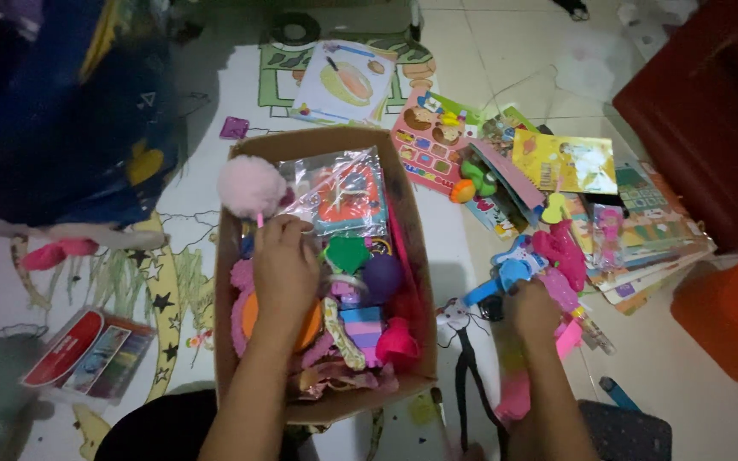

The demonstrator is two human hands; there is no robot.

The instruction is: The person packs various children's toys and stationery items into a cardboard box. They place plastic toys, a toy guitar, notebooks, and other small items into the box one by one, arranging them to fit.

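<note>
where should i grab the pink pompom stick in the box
Take the thin stick just under the pompom, coming from above on the box's left side. The fluffy ball would squash and slip, while the stick stands up from the toys and gives the fingers something firm to pinch. The left hand is already right at it, and the cellophane pack beside it leaves that side free.

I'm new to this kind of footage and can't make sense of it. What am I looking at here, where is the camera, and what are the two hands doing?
There is no machine, just a person filmed by a camera worn on their head, looking down at the floor. The left hand reaches into a cardboard box full of colourful toys, its fingers at the stick of a fluffy pink pom-pom. The right hand rests among a pile of pink and blue plastic toys beside the box; whether it grips one is unclear. Picture books lie scattered on the floor, and a play mat lies under the box.
</note>
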